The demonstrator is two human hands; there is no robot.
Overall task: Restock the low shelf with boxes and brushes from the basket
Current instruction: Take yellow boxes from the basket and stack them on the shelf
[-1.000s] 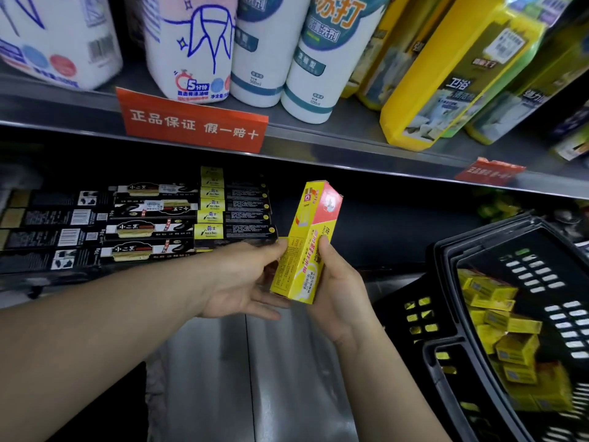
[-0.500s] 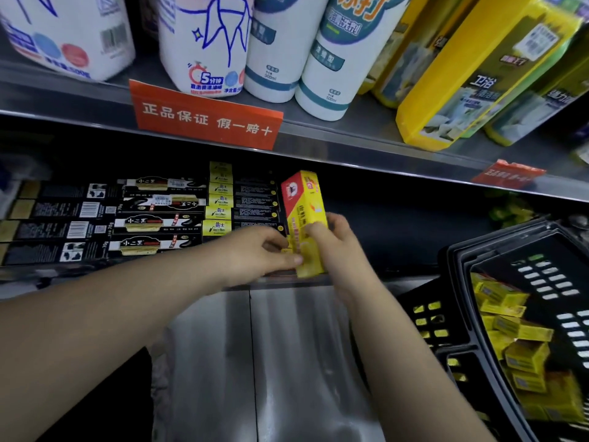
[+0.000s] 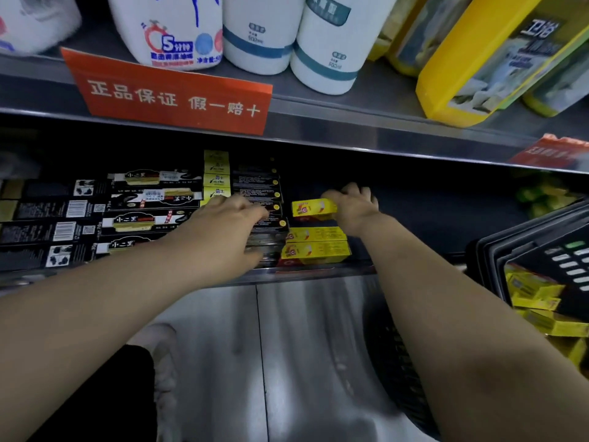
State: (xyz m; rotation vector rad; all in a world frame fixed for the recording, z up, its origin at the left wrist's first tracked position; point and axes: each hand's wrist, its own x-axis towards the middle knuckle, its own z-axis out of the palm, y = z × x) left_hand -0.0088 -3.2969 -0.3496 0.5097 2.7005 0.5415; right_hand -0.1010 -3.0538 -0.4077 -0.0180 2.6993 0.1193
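Grip has passed to the right hand (image 3: pixel 353 205) alone. It apparently clasps the yellow box (image 3: pixel 314 208), now flat inside the low shelf (image 3: pixel 318 272), just above two stacked yellow boxes (image 3: pixel 315 252) — the left hand (image 3: pixel 229 224) lies flat-fingered on the black boxes (image 3: pixel 258 186).

Down on the low shelf (image 3: pixel 318 273), right at its front edge, two boxes (image 3: pixel 315 247) sit stacked, and the right hand (image 3: pixel 353 205) grips a third box (image 3: pixel 314 209) just above them. Just left of that stack stands a pile of flat cartons (image 3: pixel 258 189), with the left hand (image 3: pixel 223 231) resting on it. Further left, long cartons (image 3: pixel 143 218) lie in rows toward the shelf's left end. Off the right end sits the basket (image 3: pixel 497 253), more boxes (image 3: pixel 535 291) inside. Overhead, the upper shelf (image 3: pixel 366 100) carries bottles (image 3: pixel 258 33).
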